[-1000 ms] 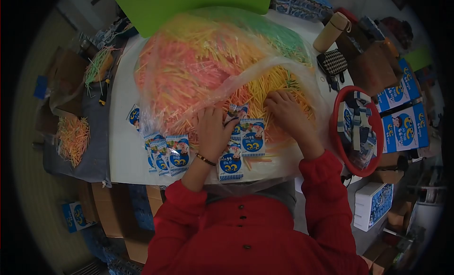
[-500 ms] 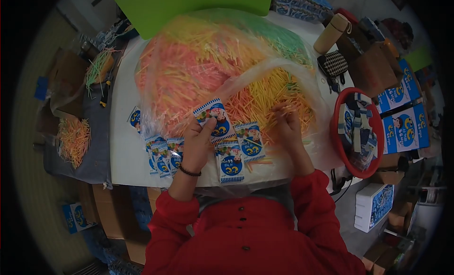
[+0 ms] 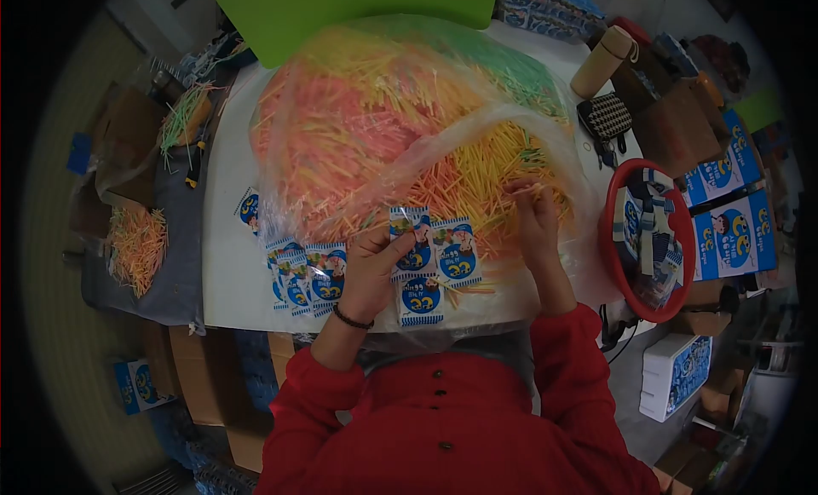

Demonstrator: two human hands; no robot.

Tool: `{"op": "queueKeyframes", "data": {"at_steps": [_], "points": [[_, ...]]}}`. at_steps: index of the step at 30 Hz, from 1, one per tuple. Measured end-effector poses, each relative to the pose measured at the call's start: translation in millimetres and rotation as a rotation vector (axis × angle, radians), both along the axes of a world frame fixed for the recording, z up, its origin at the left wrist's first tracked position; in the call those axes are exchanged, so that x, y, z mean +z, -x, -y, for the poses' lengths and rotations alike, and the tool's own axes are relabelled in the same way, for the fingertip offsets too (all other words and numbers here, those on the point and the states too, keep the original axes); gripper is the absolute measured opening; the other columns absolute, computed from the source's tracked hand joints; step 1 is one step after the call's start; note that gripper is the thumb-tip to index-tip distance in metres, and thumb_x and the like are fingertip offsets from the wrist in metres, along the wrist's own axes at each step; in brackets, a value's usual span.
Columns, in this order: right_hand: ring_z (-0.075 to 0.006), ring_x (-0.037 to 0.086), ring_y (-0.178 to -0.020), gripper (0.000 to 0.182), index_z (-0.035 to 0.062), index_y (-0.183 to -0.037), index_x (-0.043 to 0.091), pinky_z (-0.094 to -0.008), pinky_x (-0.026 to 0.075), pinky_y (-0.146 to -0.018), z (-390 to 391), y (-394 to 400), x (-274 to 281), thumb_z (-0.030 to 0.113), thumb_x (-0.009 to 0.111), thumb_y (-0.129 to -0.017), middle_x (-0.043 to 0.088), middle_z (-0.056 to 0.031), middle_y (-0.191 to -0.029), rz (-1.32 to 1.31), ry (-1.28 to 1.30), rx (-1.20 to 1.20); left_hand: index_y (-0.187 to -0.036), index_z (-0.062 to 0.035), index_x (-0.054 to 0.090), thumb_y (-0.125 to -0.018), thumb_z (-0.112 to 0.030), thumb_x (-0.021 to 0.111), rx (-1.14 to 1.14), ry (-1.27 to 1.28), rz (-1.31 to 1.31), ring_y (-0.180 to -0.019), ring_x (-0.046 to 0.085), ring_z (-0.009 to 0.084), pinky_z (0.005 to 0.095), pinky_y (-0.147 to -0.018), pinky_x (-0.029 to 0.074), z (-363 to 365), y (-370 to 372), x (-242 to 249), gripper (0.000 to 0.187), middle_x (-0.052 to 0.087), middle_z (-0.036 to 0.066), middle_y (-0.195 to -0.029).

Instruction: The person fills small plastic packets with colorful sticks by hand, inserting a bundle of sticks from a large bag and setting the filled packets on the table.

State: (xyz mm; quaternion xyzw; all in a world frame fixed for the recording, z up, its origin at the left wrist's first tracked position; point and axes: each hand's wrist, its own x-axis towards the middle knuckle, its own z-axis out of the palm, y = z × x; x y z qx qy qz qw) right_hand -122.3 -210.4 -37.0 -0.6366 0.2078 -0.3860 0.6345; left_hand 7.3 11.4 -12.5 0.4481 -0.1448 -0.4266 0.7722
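Note:
My left hand is closed on a small blue-and-white printed packet, pinched between thumb and fingers. Below and beside it, more such packets lie on the table, one lower and one to the right. At the right side of a big clear plastic bag, my right hand has its fingertips together over the heap of thin coloured sticks. A few pale sticks seem to be between those fingertips. The bag is full of pink, yellow, orange and green sticks.
Several packets lie left of my left hand. A red basket with packets stands at the right table edge. Behind it are a beige flask, a checked pouch and printed boxes. More sticks lie on a grey surface at left.
My left hand has shifted slightly right and down, and its packet now stands more upright. My right hand has moved a little right and stays over the sticks.

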Motion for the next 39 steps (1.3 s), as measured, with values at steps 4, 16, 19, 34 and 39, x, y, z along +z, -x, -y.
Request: {"op": "queueKeyframes", "data": {"at_steps": [4, 16, 19, 34, 39], "points": [[-0.018, 0.058, -0.091, 0.012, 0.0044, -0.108, 0.054, -0.0281, 0.046, -0.081, -5.5, 0.9, -25.3, 0.006, 0.051, -0.096, 0.06, -0.0074, -0.097, -0.41, 0.643, 0.101, -0.103, -0.0013, 0.068, -0.096, -0.014, 0.058, 0.051, -0.004, 0.045, -0.085, 0.064, 0.0076, 0.0231, -0.074, 0.052, 3.5, 0.8, -2.4, 0.018, 0.07, 0.003, -0.098], [-0.0175, 0.057, -0.107, 0.024, 0.0061, -0.103, 0.052, -0.032, 0.043, -0.094, -18.5, 6.1, 36.3, 0.027, 0.04, -0.104, 0.062, -0.0115, -0.105, 0.112, -0.456, 0.189, -0.094, -0.0004, 0.07, -0.089, -0.005, 0.065, -0.026, -0.08, 0.207, -0.078, 0.06, 0.0043, 0.0202, -0.069, 0.048, -11.9, 7.3, -9.4, 0.009, 0.069, 0.002, -0.088], [-0.0198, 0.056, -0.11, 0.022, 0.0062, -0.106, 0.048, -0.0362, 0.043, -0.097, -51.5, 2.1, 62.8, 0.026, 0.038, -0.104, 0.062, -0.0126, -0.106, 0.188, -0.369, 0.325, -0.1, -0.0003, 0.071, -0.088, -0.005, 0.066, -0.061, -0.131, 0.232, -0.078, 0.061, 0.0042, 0.0198, -0.07, 0.048, -12.1, 13.4, -7.1, 0.014, 0.069, 0.002, -0.089], [-0.0117, 0.049, -0.083, 0.014, 0.0055, -0.1, 0.042, -0.0268, 0.042, -0.08, -83.6, -21.7, 61.3, 0.019, 0.038, -0.103, 0.055, -0.0072, -0.092, 0.256, -0.136, 0.503, -0.106, 0.0001, 0.069, -0.089, -0.006, 0.065, -0.112, -0.146, 0.522, -0.081, 0.061, 0.0048, 0.0209, -0.07, 0.049, -15.1, 14.3, -3.0, 0.018, 0.07, 0.002, -0.09], [-0.0173, 0.052, -0.1, 0.016, 0.0056, -0.097, 0.043, -0.0327, 0.04, -0.089, -85.7, -23.8, 60.9, 0.018, 0.036, -0.103, 0.06, -0.0095, -0.099, 0.17, 0.102, 0.527, -0.106, -0.0003, 0.069, -0.089, -0.005, 0.065, -0.067, -0.14, 0.548, -0.08, 0.061, 0.0048, 0.0207, -0.07, 0.049, -13.6, 16.2, -0.4, 0.018, 0.07, 0.002, -0.088]]}}
